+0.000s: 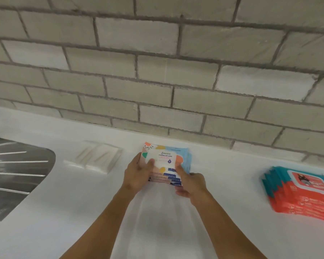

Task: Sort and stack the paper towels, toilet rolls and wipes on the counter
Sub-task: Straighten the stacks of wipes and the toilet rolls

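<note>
Both my left hand and right hand clasp a small stack of wipes on the counter right of the sink, squaring it; another wipes pile sits farther right, flat white packs lie unsorted between sink and stack.

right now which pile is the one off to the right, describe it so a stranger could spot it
On the white counter below the brick wall, look right of both hands, near the picture's edge. The red and teal wipes stack lies there untouched, packs fanned slightly, unlike the pastel wipes stack that the hands hold.
</note>
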The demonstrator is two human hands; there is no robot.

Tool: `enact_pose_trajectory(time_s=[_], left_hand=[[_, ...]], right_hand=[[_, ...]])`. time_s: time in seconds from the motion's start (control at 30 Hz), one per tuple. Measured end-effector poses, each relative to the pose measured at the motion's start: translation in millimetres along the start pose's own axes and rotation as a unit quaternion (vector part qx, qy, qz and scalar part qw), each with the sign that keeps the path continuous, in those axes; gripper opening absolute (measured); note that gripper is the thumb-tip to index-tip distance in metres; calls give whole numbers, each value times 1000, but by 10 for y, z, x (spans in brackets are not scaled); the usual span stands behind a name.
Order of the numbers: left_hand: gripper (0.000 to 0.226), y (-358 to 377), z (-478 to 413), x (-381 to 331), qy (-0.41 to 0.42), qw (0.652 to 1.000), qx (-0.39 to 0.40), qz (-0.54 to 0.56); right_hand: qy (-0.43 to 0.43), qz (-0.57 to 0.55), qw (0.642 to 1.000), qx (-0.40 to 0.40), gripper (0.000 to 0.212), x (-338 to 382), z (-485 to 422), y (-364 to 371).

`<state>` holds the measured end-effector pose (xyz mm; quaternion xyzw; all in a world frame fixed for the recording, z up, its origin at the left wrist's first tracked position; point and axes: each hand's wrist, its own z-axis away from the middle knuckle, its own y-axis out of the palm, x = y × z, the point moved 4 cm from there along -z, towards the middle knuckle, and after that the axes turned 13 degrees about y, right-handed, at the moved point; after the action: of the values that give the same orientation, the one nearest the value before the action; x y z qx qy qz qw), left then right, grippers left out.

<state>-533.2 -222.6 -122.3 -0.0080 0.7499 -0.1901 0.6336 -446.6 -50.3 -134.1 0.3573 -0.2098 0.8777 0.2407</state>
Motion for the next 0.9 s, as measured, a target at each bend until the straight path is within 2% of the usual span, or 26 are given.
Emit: enact_pose_trajectory(time_s=[0.17, 0.43, 0.6, 0.7, 0.9], left_hand=[[32, -184, -38, 36, 43, 999, -2, -16], [35, -377, -51, 106, 44, 996, -42, 67], [45, -468, -72, 223, 36, 992, -54, 111], [52, -486, -94, 272, 31, 990, -55, 122], [40, -448, -121, 299, 50, 990, -18, 128]], right_hand=[[-15, 75, 997, -19, 68, 99, 25, 135], [-31, 144, 989, -31, 58, 128, -2, 348], [-47, 167, 984, -39, 53, 136, -10, 443], [-42, 183, 981, -49, 57, 142, 3, 494], [-21, 184, 981, -50, 73, 74, -30, 531]])
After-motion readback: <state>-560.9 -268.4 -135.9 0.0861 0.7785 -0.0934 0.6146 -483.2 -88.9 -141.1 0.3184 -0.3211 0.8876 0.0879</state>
